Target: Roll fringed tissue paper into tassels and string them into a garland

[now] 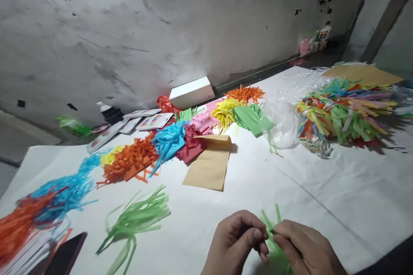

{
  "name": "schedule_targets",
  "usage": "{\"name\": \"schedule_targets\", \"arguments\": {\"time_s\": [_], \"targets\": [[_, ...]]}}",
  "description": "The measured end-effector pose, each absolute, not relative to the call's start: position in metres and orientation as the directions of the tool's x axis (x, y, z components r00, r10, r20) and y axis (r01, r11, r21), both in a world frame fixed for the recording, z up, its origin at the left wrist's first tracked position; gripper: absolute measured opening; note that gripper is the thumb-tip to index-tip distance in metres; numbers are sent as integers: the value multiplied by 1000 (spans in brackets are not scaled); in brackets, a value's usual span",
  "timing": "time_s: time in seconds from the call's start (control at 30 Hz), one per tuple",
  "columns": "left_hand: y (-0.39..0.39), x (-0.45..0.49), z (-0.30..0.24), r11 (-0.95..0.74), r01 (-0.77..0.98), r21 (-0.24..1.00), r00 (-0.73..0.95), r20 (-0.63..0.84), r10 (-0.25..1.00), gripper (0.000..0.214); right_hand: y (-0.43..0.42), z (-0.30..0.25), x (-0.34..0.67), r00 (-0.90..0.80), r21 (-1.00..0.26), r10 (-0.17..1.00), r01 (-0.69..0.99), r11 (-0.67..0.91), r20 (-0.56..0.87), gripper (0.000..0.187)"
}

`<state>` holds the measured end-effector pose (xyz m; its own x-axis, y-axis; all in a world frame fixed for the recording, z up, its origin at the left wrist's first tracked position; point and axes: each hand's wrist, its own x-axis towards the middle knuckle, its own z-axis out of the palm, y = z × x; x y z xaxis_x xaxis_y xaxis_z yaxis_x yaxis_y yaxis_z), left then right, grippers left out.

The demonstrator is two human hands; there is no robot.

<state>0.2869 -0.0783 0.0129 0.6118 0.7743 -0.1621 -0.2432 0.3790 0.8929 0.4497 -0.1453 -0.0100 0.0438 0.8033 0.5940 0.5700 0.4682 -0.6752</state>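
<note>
Nearest the lens, at the bottom edge, the left hand (237,240) and right hand (306,249) meet over the white sheet (322,189). Both are curled nearly closed, fingertips pinching the green strips (270,223) between them. The strips' upper ends stand free above the knuckles and the rest is hidden under the right hand. The grip looks set close to one end, probably so the strips stay gathered while the loose ends fan. A separate green bundle (135,219) lies to the left, well apart from the hands, bunched at its near end and splayed at the far one. A dark flat object (66,255) sits at the lower left corner; what it is cannot be told. Further back, orange (132,161) and blue (167,139) piles run in a row, apparently sorted by colour, with a brown envelope (209,163) just in front. A mixed heap (345,111) lies at far right beside a clear bag (282,122). A white box (192,91) stands near the wall.
</note>
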Motion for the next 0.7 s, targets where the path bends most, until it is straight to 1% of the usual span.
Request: {"name": "schedule_targets", "arguments": {"time_s": [0.07, 0.17, 0.27, 0.33, 0.4, 0.47, 0.53, 0.63, 0.7], "targets": [[-92, 271, 6, 234, -230, 945, 533, -79, 842, 19, -147, -9, 436, -65, -671, 824, 547, 501, 562, 38], [-107, 248, -1, 19, -145, 989, 485, 54, 873, 16, -156, -5, 425, -171, -695, 884, 560, 451, 436, 33], [-113, 231, -6, -224, -33, 974, 526, 208, 825, 14, -165, 7, 420, -216, -704, 917, 590, 396, 334, 27], [-115, 224, -7, -382, 39, 923, 556, 298, 776, 19, -168, 17, 419, -257, -710, 934, 608, 355, 248, 25], [-116, 221, -4, -502, 73, 862, 578, 374, 725, 23, -169, 24, 417, -310, -722, 938, 613, 322, 154, 26], [-117, 219, 0, -572, 74, 817, 596, 424, 682, 25, -168, 28, 416, -362, -742, 929, 601, 298, 80, 26], [-119, 218, 4, -591, 80, 802, 614, 427, 663, 25, -168, 28, 416, -390, -771, 920, 572, 280, 45, 27], [-121, 215, 6, -602, 129, 788, 633, 402, 662, 29, -172, 26, 417, -347, -796, 936, 548, 258, 64, 18], [-124, 214, 1, -621, 150, 769, 603, 427, 674, 30, -176, 25, 417, -289, -792, 952, 556, 252, 100, 14]]}}
